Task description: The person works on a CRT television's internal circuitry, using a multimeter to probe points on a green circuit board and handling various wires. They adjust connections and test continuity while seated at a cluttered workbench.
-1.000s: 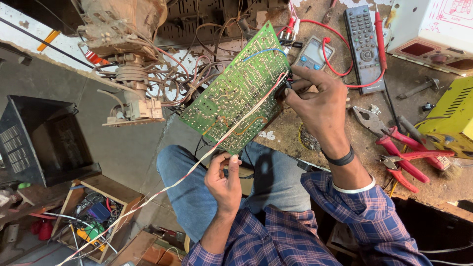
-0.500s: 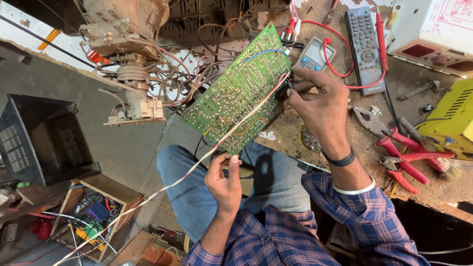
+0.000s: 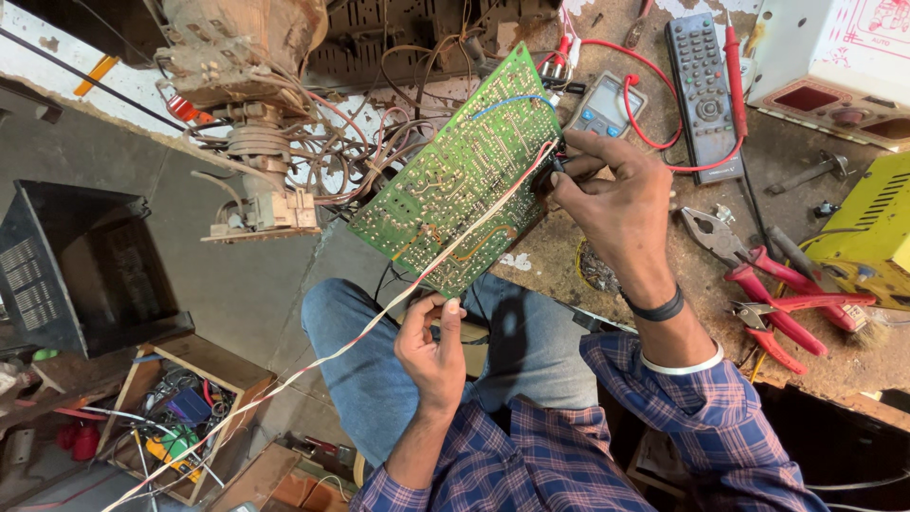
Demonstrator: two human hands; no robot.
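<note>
1 circuit board | L hand pinches wire | R hand grips board edge

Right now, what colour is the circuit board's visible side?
Green, with pale solder points, on the circuit board; the head view shows it.

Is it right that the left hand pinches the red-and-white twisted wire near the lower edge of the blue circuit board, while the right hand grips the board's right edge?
Not quite: the circuit board is green, not blue, as the head view shows. The rest holds: the left hand pinches the red-and-white twisted wire near the board's lower edge, and the right hand grips its right edge.
</note>
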